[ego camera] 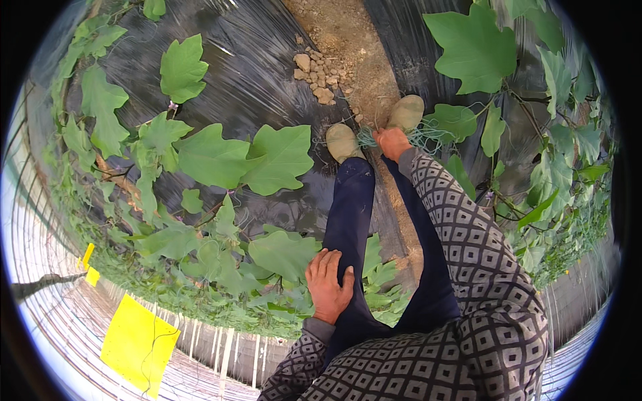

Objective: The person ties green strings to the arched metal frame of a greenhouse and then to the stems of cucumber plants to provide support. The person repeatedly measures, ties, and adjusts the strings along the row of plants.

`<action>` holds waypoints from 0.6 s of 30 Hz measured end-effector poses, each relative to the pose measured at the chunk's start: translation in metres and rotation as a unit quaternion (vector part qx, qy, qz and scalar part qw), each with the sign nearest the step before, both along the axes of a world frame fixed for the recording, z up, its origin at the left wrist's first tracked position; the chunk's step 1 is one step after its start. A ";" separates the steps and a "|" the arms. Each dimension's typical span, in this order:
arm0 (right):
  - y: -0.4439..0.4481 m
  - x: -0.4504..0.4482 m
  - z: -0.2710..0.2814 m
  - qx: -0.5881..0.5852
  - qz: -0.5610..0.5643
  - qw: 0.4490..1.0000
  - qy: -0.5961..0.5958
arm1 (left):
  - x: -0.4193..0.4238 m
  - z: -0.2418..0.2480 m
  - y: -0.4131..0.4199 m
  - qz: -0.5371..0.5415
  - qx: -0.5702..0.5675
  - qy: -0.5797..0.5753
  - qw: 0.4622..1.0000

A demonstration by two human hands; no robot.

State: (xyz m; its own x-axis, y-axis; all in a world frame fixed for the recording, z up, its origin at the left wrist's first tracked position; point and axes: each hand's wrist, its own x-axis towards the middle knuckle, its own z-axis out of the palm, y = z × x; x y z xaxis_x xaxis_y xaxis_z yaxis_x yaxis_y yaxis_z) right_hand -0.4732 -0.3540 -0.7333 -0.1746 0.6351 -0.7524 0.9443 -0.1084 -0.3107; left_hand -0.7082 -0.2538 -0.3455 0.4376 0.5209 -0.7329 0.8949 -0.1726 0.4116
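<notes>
My right hand (391, 143) reaches down between my shoes, its fingers closed around a bundle of thin green twine (432, 134). Loose strands spread out on both sides of that hand, over the soil and the edge of the black plastic film. My left hand (328, 286) lies flat on my left leg in dark trousers (349, 210), thumb apart from the fingers, holding nothing. The left shoe (343, 142) and the right shoe (406, 113) are dusty and tan, one on each side of the twine.
Broad-leaved plants, apparently eggplants, with large leaves (213, 156) stand to the left and others (474, 50) to the right. Black plastic film (251, 65) covers the beds beside a bare soil strip (346, 25). Clods (316, 72) lie ahead. A yellow card (139, 346) hangs at lower left.
</notes>
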 end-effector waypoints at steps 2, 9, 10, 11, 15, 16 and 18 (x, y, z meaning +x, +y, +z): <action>-0.001 -0.005 0.009 -0.053 0.024 0.997 0.059 | -0.003 0.000 -0.003 0.006 0.011 0.000 1.000; 0.010 0.016 0.167 -0.075 -0.076 0.985 0.136 | -0.021 0.003 -0.031 0.055 0.014 0.003 0.998; 0.011 0.023 0.200 -0.062 -0.080 0.985 0.139 | -0.018 0.004 -0.034 0.060 0.014 0.010 0.998; 0.010 0.029 0.237 -0.061 -0.076 0.986 0.133 | -0.014 0.008 -0.033 0.120 0.001 0.001 0.993; 0.018 0.062 0.387 0.025 -0.169 0.943 0.285 | 0.025 0.038 -0.002 0.344 -0.055 -0.067 0.935; 0.025 0.078 0.424 0.032 -0.168 0.943 0.287 | 0.047 0.045 0.011 0.321 -0.034 -0.135 0.937; 0.050 0.091 0.504 -0.001 -0.168 0.932 0.321 | 0.078 0.079 0.045 0.279 -0.010 -0.210 0.937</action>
State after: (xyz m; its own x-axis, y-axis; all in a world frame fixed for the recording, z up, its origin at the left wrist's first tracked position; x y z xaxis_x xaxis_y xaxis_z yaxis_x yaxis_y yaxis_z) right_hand -0.3825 -0.3044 -0.2298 -0.3815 0.7337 -0.5622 0.4766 -0.3650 -0.7998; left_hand -0.6305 -0.2088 -0.2669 0.3526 0.7429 -0.5690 0.6024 0.2851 0.7455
